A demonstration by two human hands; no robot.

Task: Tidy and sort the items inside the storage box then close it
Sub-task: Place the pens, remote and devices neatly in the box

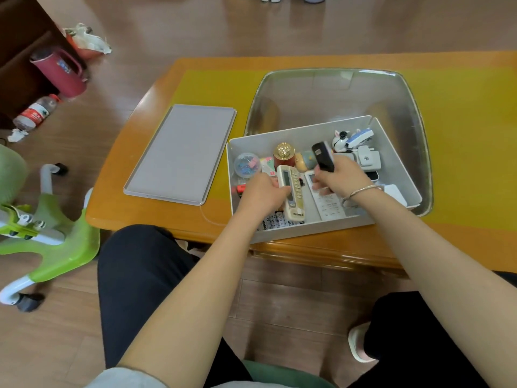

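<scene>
A grey storage box stands open on the table, tilted against a clear tub. Both hands are inside it. My left hand grips a cream remote control by its left side. My right hand holds a black remote control upright above a white remote control that lies flat. Also in the box are a round tub of coloured clips, a gold-capped red jar, a small figurine, a toy and white chargers. The grey lid lies flat to the box's left.
A large clear plastic tub sits behind and partly under the box on the yellow mat. Left of the wooden table, on the floor, are a green child's scooter, a water bottle and a maroon jug.
</scene>
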